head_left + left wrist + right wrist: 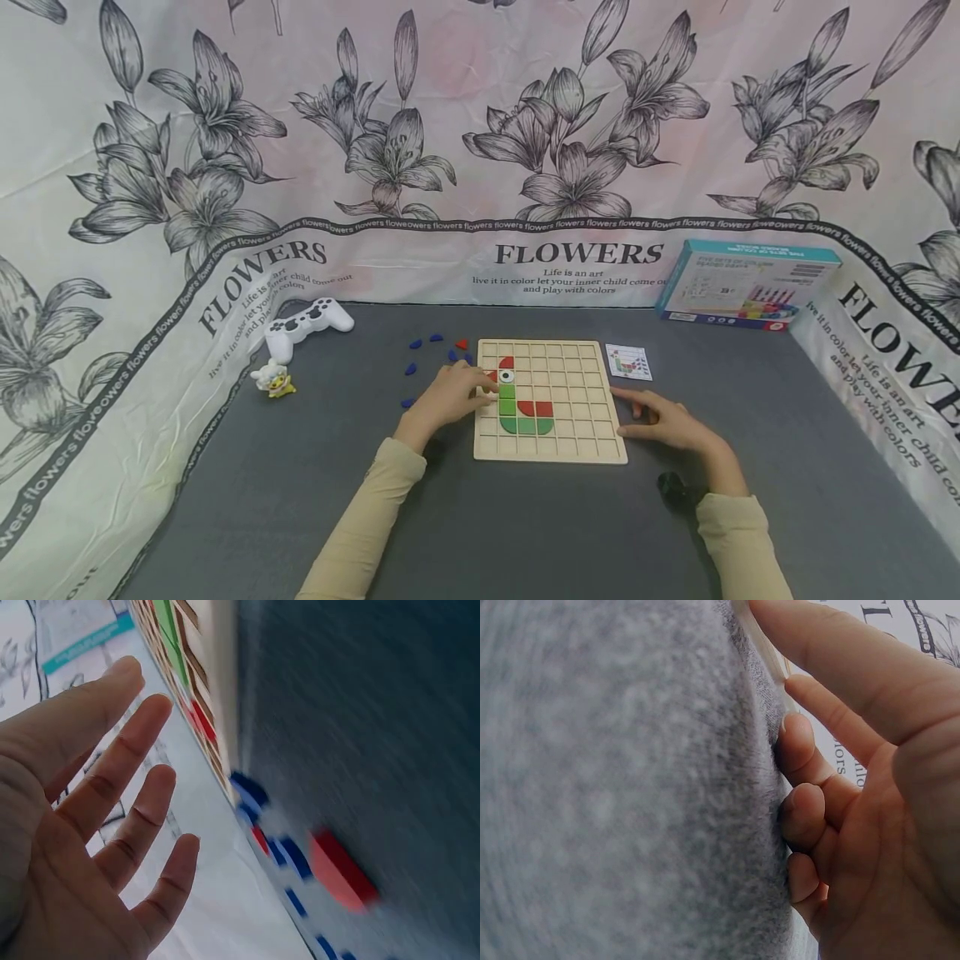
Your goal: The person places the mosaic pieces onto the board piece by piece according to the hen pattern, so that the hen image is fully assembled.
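Observation:
A wooden grid board [577,375] lies on the dark table. On its left part sit red pieces [544,408], green pieces [507,407] and a white piece with a black eye [507,376]. My left hand [452,393] reaches over the board's left edge, its fingertips near the eye piece. The left wrist view shows the fingers of that hand [112,802] extended, with nothing visible between them. At the board's right edge, my right hand [663,421] touches the side with thumb and index finger. Its other fingers [802,814] are bent against the table.
Several loose blue pieces [410,368] and a red piece [461,343] lie left of the board. A pattern card [628,363] is beside its right corner. Farther out are a white game controller [309,327], a small figurine [274,379] and a box [750,285].

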Motion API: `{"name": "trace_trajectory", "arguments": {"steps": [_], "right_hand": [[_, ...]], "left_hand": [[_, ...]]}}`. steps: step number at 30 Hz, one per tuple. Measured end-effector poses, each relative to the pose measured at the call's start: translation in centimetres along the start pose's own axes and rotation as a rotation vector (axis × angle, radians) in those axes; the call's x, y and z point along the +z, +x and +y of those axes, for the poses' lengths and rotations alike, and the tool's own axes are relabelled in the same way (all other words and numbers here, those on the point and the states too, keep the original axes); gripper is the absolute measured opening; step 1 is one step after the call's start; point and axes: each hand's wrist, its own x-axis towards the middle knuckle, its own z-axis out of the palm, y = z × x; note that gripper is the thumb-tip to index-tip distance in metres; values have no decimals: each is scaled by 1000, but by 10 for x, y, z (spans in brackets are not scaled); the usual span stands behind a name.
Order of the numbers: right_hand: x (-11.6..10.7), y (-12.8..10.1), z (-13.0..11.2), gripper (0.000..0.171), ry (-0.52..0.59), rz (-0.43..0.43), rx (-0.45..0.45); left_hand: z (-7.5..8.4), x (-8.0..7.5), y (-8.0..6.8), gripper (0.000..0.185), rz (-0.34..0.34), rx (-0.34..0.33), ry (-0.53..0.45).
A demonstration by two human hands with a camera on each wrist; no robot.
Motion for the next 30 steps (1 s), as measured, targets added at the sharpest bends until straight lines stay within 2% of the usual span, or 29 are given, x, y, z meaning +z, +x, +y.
{"name": "trace_trajectory", "arguments": {"steps": [4, 12, 24, 30], "right_hand": [[0, 0, 1, 68, -4, 0, 6], [0, 1, 0, 68, -11, -1, 16], [0, 1, 0, 68, -4, -3, 14], [0, 1, 0, 68, -4, -1, 14]], "left_hand": [[-13, -3, -11, 23, 24, -29, 23], [-32, -12, -28, 24, 2, -119, 24], [-50, -25, -43, 36, -107, -142, -25], [-53, -27, -45, 45, -89, -164, -14]]}}
